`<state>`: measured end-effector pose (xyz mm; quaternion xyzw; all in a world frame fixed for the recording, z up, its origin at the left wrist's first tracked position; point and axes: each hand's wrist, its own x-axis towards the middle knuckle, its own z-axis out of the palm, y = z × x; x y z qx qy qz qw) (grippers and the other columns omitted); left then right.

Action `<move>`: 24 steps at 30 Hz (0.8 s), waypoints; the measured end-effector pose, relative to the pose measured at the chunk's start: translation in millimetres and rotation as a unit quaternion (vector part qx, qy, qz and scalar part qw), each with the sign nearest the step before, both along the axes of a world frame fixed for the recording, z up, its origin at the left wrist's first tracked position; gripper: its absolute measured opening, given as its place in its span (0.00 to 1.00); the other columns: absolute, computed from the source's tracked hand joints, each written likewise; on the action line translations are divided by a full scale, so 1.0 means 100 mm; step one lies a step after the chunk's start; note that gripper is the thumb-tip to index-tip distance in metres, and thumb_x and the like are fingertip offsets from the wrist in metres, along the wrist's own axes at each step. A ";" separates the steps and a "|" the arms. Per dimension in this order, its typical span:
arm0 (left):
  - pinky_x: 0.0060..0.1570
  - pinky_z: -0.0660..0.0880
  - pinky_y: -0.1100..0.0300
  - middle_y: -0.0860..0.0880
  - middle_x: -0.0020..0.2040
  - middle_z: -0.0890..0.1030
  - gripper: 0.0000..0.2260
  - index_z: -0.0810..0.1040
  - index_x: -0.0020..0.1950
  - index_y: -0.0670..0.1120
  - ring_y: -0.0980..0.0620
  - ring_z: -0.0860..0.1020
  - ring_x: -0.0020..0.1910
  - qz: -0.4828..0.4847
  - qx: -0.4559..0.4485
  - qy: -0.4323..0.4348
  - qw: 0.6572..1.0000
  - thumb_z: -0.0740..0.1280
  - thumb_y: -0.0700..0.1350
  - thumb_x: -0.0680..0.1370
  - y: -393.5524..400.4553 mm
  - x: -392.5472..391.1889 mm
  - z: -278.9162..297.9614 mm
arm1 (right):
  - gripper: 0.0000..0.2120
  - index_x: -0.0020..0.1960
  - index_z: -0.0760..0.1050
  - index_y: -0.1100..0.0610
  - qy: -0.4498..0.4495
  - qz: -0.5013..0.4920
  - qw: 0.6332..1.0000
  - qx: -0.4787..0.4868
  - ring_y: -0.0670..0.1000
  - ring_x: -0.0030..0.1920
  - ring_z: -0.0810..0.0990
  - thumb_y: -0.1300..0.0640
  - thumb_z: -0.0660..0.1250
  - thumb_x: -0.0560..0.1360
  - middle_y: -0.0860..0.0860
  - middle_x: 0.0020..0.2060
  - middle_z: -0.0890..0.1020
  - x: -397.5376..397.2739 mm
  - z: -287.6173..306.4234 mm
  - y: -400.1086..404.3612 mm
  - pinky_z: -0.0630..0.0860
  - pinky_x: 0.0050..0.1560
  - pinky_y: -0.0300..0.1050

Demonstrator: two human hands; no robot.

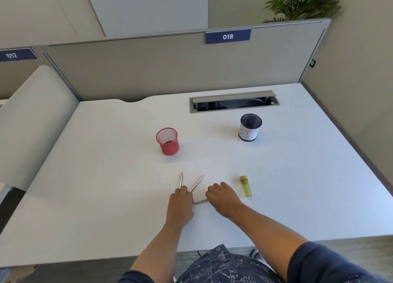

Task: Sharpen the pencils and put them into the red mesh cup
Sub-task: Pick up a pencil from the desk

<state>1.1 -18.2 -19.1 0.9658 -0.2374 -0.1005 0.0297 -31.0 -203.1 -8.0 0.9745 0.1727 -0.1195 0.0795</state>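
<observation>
Both hands' fingers on desk pencils: left hand [180, 199] curled over two; right hand [220, 197] pinching third pencil [200, 202].

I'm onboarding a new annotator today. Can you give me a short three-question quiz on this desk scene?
1. True or false: the red mesh cup already holds pencils.
2. Which thing lies nearest the right hand? A) the yellow sharpener B) the black cup labelled BIN C) the cable hatch
3. How many pencils can be seen on the desk by the hands?

Key
1. False: no pencils stand in it.
2. A.
3. Three: two pencils point away from the left hand, and a third pencil lies between both hands.
</observation>
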 end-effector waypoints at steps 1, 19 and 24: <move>0.50 0.70 0.57 0.51 0.59 0.73 0.10 0.78 0.58 0.49 0.48 0.74 0.57 -0.008 0.002 -0.003 1.000 0.62 0.43 0.79 -0.01 0.00 0.00 | 0.11 0.56 0.74 0.61 -0.002 -0.003 1.000 -0.003 0.59 0.54 0.76 0.68 0.65 0.74 0.57 0.53 0.78 0.00 0.00 -0.01 0.66 0.50 0.50; 0.25 0.68 0.56 0.48 0.31 0.76 0.09 0.79 0.39 0.44 0.46 0.75 0.25 -0.078 -0.119 -0.147 0.979 0.79 0.37 0.69 -0.20 -0.06 0.13 | 0.07 0.53 0.78 0.51 0.022 -0.209 0.919 0.334 0.51 0.49 0.79 0.49 0.64 0.81 0.47 0.50 0.81 0.02 0.10 -0.11 0.73 0.44 0.45; 0.22 0.70 0.55 0.47 0.31 0.77 0.07 0.79 0.39 0.43 0.43 0.76 0.24 -0.012 -0.151 -0.119 0.981 0.76 0.39 0.75 -0.18 -0.09 0.15 | 0.06 0.48 0.82 0.47 -0.024 -0.291 0.893 0.343 0.47 0.48 0.78 0.49 0.66 0.79 0.43 0.47 0.83 -0.05 0.10 -0.43 0.67 0.46 0.39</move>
